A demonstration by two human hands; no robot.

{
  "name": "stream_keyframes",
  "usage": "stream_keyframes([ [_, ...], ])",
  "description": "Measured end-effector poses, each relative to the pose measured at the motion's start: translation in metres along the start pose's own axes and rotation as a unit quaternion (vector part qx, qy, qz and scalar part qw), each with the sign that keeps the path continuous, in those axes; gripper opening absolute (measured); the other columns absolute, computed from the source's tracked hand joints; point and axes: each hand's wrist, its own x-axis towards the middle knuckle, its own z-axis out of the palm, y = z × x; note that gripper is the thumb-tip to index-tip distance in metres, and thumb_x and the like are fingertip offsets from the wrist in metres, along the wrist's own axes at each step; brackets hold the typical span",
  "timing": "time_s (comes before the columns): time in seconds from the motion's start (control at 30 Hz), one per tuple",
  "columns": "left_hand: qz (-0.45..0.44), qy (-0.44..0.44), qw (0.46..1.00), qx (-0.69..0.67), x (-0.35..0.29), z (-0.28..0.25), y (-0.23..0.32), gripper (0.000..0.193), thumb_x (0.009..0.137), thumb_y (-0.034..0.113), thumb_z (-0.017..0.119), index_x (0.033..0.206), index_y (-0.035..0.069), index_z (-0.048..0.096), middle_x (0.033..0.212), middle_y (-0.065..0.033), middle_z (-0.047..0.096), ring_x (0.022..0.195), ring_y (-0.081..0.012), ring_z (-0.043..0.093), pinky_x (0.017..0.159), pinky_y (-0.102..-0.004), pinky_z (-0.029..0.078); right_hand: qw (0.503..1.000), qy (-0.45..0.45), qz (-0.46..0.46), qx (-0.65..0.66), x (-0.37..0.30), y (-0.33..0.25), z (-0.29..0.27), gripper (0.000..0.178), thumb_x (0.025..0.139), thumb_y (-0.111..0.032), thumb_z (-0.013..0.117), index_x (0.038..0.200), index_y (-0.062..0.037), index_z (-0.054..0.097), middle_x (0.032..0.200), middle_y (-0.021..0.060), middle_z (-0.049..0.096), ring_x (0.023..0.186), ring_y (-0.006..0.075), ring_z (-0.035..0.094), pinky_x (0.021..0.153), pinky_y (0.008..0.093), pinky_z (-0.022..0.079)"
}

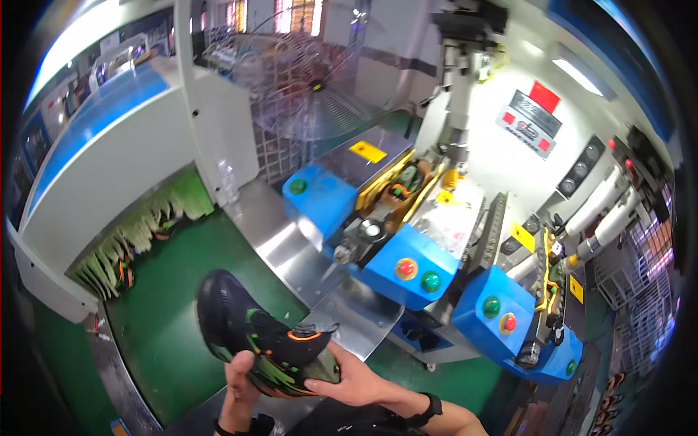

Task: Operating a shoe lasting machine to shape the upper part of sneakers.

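Observation:
A black shoe upper with green and orange details is held between my two hands, its toe pointing up and to the left. My left hand grips its lower left side, the thumb pressed against it. My right hand is closed round the heel end, where a pale greenish form shows at the opening. Beneath the shoe lies a green belt. Inside the nearer press station of the machine, another shoe sits between yellow-edged side pads.
Blue control housings carry a red button and green buttons. A metal ledge lies before the machine. At left, a fringed curtain hangs from a white housing. A large fan stands behind.

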Motion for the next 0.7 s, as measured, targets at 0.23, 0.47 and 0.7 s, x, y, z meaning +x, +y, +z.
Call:
stream_keyframes([
  [0.23,-0.166,-0.029,0.985,-0.027,0.014,0.109,-0.094,0.048,0.086,0.023,0.061,0.126,-0.002,0.05,0.117,-0.0123,0.061,0.105,-0.024,0.061,0.095,-0.038,0.048,0.978,0.145,0.08,0.127,-0.093,0.036,-0.093,0.059,0.083,-0.021,0.075,0.129,0.002,0.046,0.116,0.0093,0.061,0.106,0.0145,0.057,0.096,0.0314,0.044],
  [0.47,0.058,-0.048,0.973,0.219,0.183,0.17,-0.102,0.072,0.088,0.013,0.064,0.145,0.001,0.022,0.145,-0.0198,0.037,0.138,-0.0273,0.033,0.113,-0.0381,0.029,0.914,0.375,0.044,0.151,-0.119,0.059,-0.149,0.044,0.081,-0.01,0.066,0.12,0.0016,0.051,0.11,0.0109,0.061,0.098,0.019,0.059,0.086,0.0326,0.049],
  [0.7,-0.077,-0.153,0.847,0.504,0.506,0.233,-0.176,0.086,0.065,0.019,0.071,0.138,-0.004,0.032,0.099,-0.0163,0.061,0.085,-0.0288,0.061,0.085,-0.0377,0.049,0.908,0.406,0.068,0.077,-0.062,-0.007,-0.179,0.059,0.074,-0.021,0.071,0.124,0.0038,0.049,0.112,0.0131,0.061,0.101,0.0235,0.058,0.09,0.0368,0.046],
])
